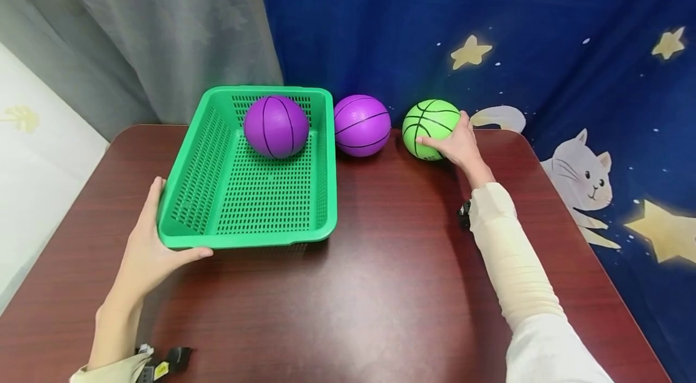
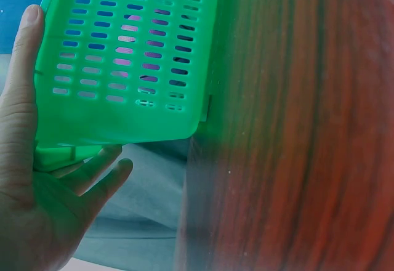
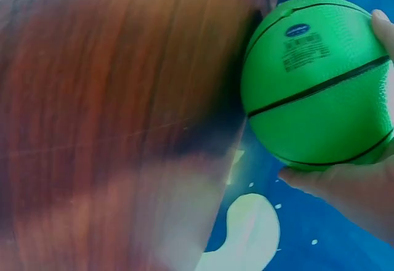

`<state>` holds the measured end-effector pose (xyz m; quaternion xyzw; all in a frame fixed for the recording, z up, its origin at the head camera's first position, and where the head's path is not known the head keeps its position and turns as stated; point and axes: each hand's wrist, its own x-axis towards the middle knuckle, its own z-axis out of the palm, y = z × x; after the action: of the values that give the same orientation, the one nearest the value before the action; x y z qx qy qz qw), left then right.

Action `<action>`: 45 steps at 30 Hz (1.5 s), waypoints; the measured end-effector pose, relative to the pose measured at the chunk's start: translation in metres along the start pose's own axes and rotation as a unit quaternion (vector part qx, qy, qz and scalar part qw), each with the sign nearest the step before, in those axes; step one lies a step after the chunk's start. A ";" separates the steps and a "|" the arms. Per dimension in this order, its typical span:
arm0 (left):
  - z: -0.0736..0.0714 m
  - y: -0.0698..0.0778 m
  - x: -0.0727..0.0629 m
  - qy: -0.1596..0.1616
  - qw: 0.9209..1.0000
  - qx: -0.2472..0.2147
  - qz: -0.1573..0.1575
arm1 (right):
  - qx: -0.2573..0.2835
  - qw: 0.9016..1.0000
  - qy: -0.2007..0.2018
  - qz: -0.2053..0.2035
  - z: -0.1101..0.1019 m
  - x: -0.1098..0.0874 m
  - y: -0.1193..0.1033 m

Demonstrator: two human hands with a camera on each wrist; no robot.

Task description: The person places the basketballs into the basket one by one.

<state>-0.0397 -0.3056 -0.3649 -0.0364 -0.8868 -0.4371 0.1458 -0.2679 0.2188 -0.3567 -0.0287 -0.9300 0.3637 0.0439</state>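
Observation:
A green plastic basket (image 1: 244,242) with slotted walls is on the left part of the table, one purple ball (image 1: 276,127) inside it near its back wall. My left hand (image 1: 149,250) holds the basket's near-left corner, thumb along the front rim and fingers along the left side. In the left wrist view those fingers (image 2: 92,175) bend at the rim. Far to the right, my right hand (image 1: 462,144) grips a green ball (image 1: 426,120) with black lines from its right side. A printed label shows on this ball in the right wrist view.
Another purple ball (image 1: 362,126) sits right beside the basket's right wall, between it and the green ball. The brown table (image 1: 380,286) ends at the back against a grey curtain (image 1: 190,26) and a blue curtain (image 1: 380,20) with stars and a cat.

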 end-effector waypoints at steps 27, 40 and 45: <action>0.001 -0.003 -0.002 0.003 1.000 -0.009 0.007 | 0.005 0.997 0.072 -0.036 0.021 0.000 0.011; -0.001 0.001 0.000 0.002 1.000 -0.001 0.001 | 0.001 0.996 0.089 -0.010 0.012 -0.002 0.021; 0.000 0.001 0.001 0.004 1.000 -0.002 0.003 | -0.005 0.995 0.103 -0.010 0.008 -0.002 0.021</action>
<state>-0.0406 -0.3052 -0.3639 -0.0380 -0.8851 -0.4388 0.1502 -0.2663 0.2286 -0.3772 -0.0572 -0.9226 0.3538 0.1428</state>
